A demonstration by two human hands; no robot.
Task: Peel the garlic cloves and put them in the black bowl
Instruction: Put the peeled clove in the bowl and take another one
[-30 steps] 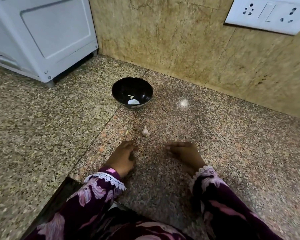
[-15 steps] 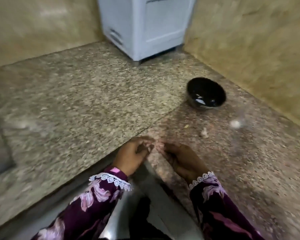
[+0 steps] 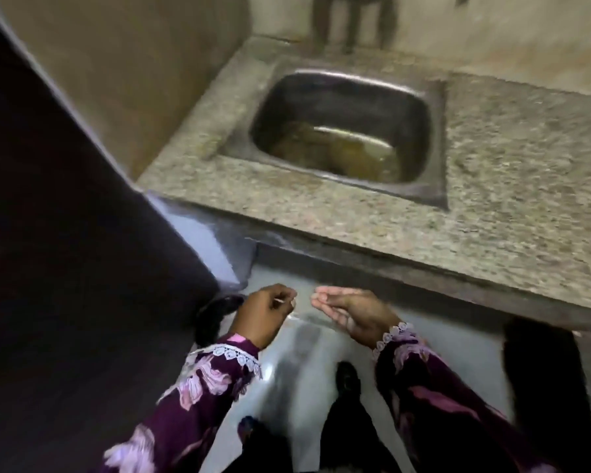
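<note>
Both hands hang in front of the person's body, out over the floor and short of the counter's edge. Her left hand (image 3: pixel 265 314) is curled, fingertips drawn together on something thin and pale, which I take for a scrap of garlic skin, though the blur leaves it uncertain. Her right hand (image 3: pixel 350 314) lies palm up, fingers nearly straight and gently cupped, the way one carries loose bits so they do not fall; whether anything rests in the palm I cannot tell. The two hands are near each other but apart. Ahead of them runs the speckled granite counter (image 3: pixel 512 172), with a steel sink (image 3: pixel 434 97) set into it, brownish water or staining lying in its bottom. To her left stands a dark panel (image 3: pixel 65 233), perhaps a door or a cabinet side. Neither the black bowl nor any garlic clove is in view from where she faces now. My guess is that she is carrying peelings to be dropped, in the sink or below it, and is not peeling at this moment; the hands held low and away from the counter suit that reading. Cloves may remain to be done, but nothing here shows how many.
</note>
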